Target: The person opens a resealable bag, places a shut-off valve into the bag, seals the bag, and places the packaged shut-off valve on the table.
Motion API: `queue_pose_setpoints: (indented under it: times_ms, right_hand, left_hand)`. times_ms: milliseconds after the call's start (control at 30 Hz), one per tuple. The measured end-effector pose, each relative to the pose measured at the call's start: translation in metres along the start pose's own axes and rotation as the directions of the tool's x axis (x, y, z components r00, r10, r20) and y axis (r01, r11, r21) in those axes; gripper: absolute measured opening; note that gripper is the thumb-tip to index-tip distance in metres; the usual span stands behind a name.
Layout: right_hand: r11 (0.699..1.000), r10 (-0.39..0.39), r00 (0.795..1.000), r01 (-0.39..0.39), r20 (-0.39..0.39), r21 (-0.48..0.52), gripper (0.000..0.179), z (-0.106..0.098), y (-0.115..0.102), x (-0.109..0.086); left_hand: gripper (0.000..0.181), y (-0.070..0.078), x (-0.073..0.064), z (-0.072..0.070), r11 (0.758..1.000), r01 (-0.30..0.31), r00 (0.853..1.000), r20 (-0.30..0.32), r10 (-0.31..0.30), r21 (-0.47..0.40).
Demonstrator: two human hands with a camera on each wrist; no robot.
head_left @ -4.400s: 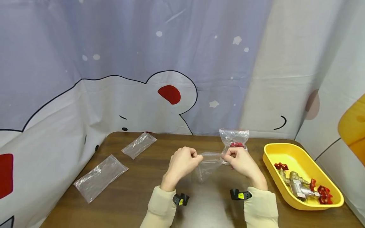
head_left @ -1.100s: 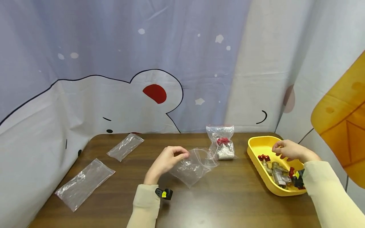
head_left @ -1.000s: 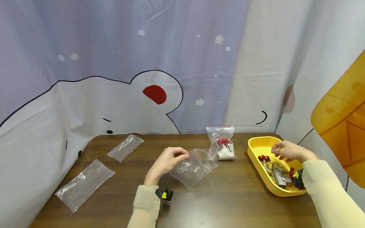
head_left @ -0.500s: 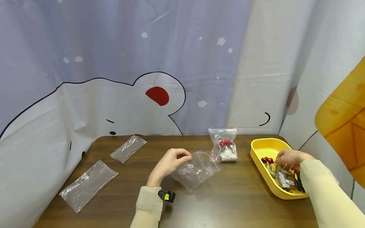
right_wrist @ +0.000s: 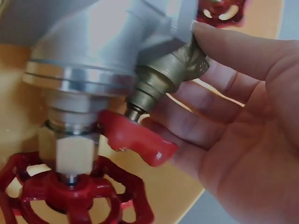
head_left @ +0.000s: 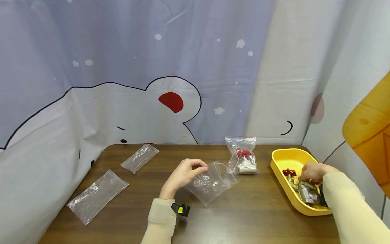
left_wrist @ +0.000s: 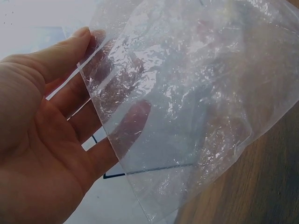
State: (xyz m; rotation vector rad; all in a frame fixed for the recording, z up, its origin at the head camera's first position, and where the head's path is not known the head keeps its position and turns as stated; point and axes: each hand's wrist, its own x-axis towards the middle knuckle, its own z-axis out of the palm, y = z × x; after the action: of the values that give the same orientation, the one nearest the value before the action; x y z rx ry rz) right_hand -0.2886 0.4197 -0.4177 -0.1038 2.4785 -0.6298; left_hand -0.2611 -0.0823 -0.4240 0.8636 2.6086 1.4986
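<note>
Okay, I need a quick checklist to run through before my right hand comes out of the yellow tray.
1. Left hand pinching the edge of the clear bag: ok.
2. Its mouth spread open: ok.
3. Nothing visible inside it: ok.
4. Right hand holding the brass valve firmly: cannot tell; contact is partly hidden.
5. Brass valve clear of the steel valve: cannot tell; they overlap in view.
6. Filled bag sealed: cannot tell.
</note>
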Motion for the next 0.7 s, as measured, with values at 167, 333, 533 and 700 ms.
queue_pose_setpoints:
  times_ms: [167, 333, 533, 700]
  right_hand:
    - [0.99, 0.026, 0.999, -0.02, -0.04, 0.138, 0.02, -0.006, 0.003, -0.004]
    - [0.983, 0.026, 0.996, -0.011, -0.08, 0.182, 0.016, -0.01, 0.008, -0.01]
    - [0.985, -0.015, 0.992, 0.036, -0.124, 0.169, 0.022, -0.021, 0.007, -0.014]
    - [0.967, -0.033, 0.983, 0.077, -0.179, 0.242, 0.027, -0.029, -0.002, -0.016]
  left_hand:
    - [0.017, 0.0, 0.0, 0.0, 1.0, 0.009, 1.0, -0.001, -0.009, 0.006]
    - [0.016, 0.0, 0.0, 0.0, 1.0, 0.017, 1.0, -0.003, -0.017, 0.01]
    - [0.016, -0.001, 0.001, 0.0, 1.0, 0.019, 1.0, -0.007, -0.019, 0.0]
    - [0.015, -0.002, 0.001, -0.001, 1.0, 0.018, 1.0, -0.01, -0.018, -0.005]
